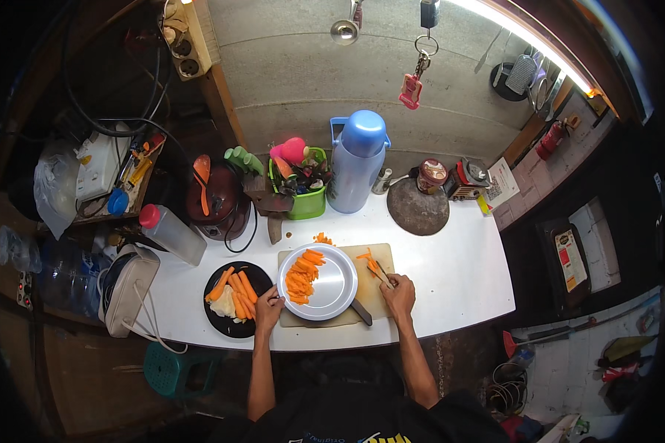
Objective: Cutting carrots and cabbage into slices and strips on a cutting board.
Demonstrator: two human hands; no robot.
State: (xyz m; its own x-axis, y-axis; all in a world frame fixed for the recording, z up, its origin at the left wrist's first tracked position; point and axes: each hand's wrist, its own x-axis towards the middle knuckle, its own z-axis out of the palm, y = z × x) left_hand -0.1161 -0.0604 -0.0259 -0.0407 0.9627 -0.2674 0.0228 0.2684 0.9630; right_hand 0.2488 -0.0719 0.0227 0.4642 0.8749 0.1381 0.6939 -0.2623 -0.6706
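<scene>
My left hand (269,307) grips the left rim of a round pale plate (335,282) held over a cutting board (385,255). Cut carrot pieces (302,277) cover the plate's left part. In my right hand (399,293) is a slim two-armed utensil, seemingly tongs (386,278), its tip at a few carrot strips (372,264) on the board's right side. A dark knife handle (362,312) sticks out from beneath the plate; its blade is hidden. Left of my left hand, a black plate (227,328) holds several carrots (247,285) and a pale leafy vegetable piece (223,302).
Carrot bits (324,238) lie behind the plate. Along the back stand a dark red rice cooker (216,207), a green basket (306,205), a blue vacuum flask (357,166) and a stone mortar (418,210). A capped plastic bottle (174,238) leans at left, near a beige bag (130,293).
</scene>
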